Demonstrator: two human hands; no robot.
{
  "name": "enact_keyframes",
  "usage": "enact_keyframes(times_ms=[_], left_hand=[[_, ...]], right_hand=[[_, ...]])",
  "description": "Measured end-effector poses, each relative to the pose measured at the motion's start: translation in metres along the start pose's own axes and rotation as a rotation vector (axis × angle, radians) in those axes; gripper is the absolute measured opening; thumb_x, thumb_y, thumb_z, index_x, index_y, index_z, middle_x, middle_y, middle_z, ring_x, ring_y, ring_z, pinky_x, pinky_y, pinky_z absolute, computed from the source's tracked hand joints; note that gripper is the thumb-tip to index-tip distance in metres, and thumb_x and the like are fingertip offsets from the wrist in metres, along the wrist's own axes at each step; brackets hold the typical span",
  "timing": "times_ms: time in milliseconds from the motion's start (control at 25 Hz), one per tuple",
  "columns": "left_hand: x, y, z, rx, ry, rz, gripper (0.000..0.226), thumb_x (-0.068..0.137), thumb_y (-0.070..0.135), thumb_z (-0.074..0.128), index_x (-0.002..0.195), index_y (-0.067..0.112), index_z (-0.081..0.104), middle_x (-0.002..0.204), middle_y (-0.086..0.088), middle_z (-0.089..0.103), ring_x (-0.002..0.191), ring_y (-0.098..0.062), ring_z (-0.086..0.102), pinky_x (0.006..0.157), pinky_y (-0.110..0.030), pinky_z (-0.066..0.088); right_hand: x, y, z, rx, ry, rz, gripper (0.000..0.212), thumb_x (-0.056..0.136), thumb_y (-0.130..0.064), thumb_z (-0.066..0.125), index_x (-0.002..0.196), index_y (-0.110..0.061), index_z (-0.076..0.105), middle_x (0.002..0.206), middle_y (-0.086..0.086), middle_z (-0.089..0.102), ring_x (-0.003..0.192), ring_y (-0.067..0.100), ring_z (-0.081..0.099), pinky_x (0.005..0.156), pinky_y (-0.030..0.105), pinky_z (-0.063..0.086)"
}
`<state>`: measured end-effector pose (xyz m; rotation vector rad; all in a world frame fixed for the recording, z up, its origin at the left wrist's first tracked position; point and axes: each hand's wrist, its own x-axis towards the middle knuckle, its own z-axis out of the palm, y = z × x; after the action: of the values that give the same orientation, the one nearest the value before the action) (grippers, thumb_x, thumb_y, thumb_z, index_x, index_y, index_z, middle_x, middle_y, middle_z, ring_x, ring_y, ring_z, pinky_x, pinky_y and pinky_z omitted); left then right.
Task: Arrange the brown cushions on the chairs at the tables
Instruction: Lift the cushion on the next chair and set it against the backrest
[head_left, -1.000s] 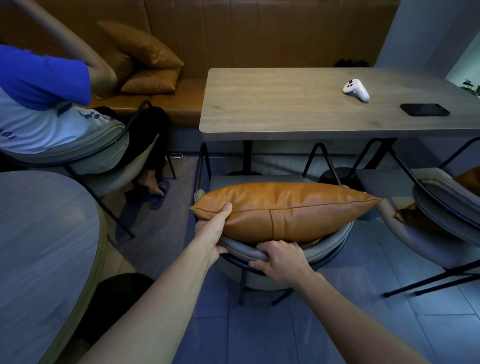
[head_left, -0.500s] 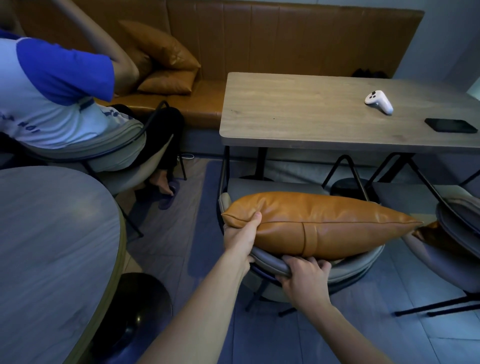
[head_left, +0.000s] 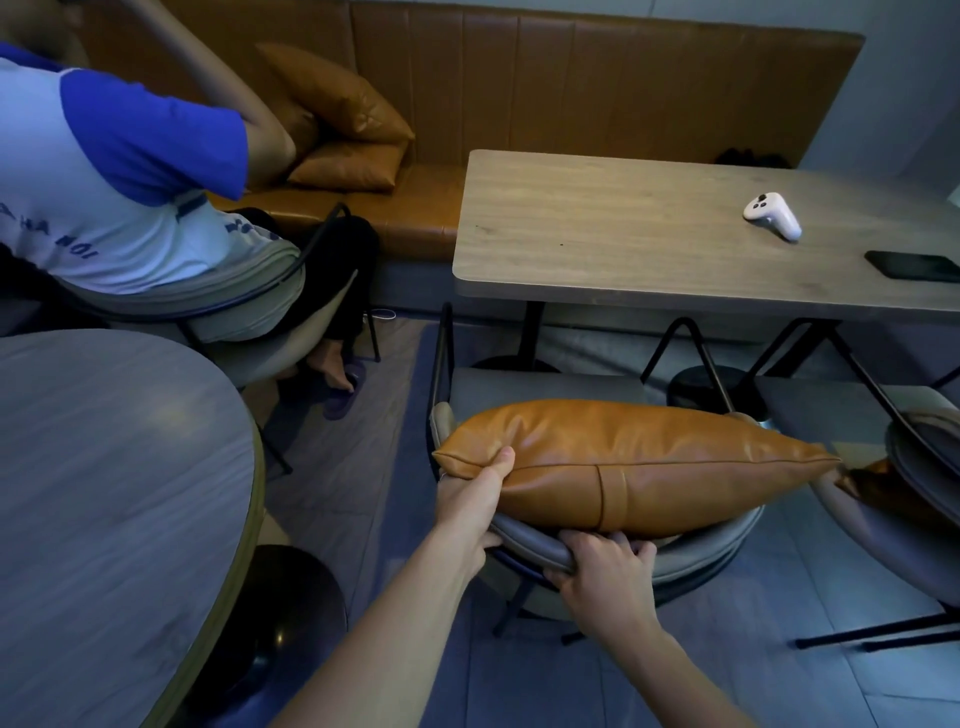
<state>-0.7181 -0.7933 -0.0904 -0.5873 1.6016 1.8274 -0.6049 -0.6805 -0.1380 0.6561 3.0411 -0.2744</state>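
Gripping brown cushion (head_left: 634, 467) corner, left hand (head_left: 470, 499) steadies it atop chair (head_left: 696, 556) backrest; right hand (head_left: 605, 571) clasps the backrest rim.

A café or lounge seating area is showing here: a brown leather bench (head_left: 571, 104) is running along the far wall, with wooden tables (head_left: 649, 234) and grey metal-framed chairs (head_left: 701, 551) standing before it.

Both bare forearms reach up from the lower frame; left hand (head_left: 470, 499) pinches closed, thumb on top; right hand (head_left: 605, 569) curls its fingers (head_left: 618, 540) in a clamped grip.
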Motion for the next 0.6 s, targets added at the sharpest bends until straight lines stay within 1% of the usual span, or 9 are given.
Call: enact_keyframes(times_ms=[160,280,480,600], left_hand=[[-0.002,0.004,0.003,0.018,-0.032,0.018,0.074,0.081,0.041,0.081,0.142,0.021,0.045,0.134,-0.009,0.060,0.118,-0.032,0.060,0.094,-0.062,0.052],[-0.010,-0.002,0.003,0.023,-0.028,0.004,0.075,0.080,0.042,0.081,0.143,0.022,0.044,0.135,-0.009,0.060,0.120,-0.033,0.059,0.096,-0.065,0.050],[-0.020,-0.015,0.004,0.006,-0.047,-0.029,0.070,0.083,0.041,0.079,0.141,0.023,0.045,0.137,-0.008,0.058,0.124,-0.033,0.056,0.101,-0.064,0.046],[-0.016,-0.011,0.007,0.005,-0.039,-0.019,0.073,0.082,0.043,0.079,0.143,0.024,0.044,0.138,-0.008,0.058,0.123,-0.033,0.056,0.099,-0.064,0.047]], right_hand=[[0.004,0.006,-0.002,0.037,-0.031,0.017,0.022,0.091,-0.049,0.058,0.107,-0.035,0.064,0.103,-0.005,0.071,0.111,0.023,0.055,0.076,0.039,0.019],[-0.004,0.006,-0.003,0.059,-0.064,0.033,0.019,0.090,-0.046,0.059,0.105,-0.034,0.065,0.102,-0.005,0.071,0.111,0.023,0.056,0.079,0.038,0.020],[-0.022,0.010,-0.004,0.025,-0.096,0.075,0.023,0.090,-0.047,0.059,0.110,-0.036,0.063,0.109,-0.007,0.070,0.116,0.022,0.053,0.083,0.040,0.024],[-0.019,0.007,-0.007,0.006,-0.075,0.053,0.025,0.091,-0.044,0.059,0.114,-0.037,0.062,0.112,-0.009,0.069,0.115,0.023,0.052,0.081,0.041,0.023]])
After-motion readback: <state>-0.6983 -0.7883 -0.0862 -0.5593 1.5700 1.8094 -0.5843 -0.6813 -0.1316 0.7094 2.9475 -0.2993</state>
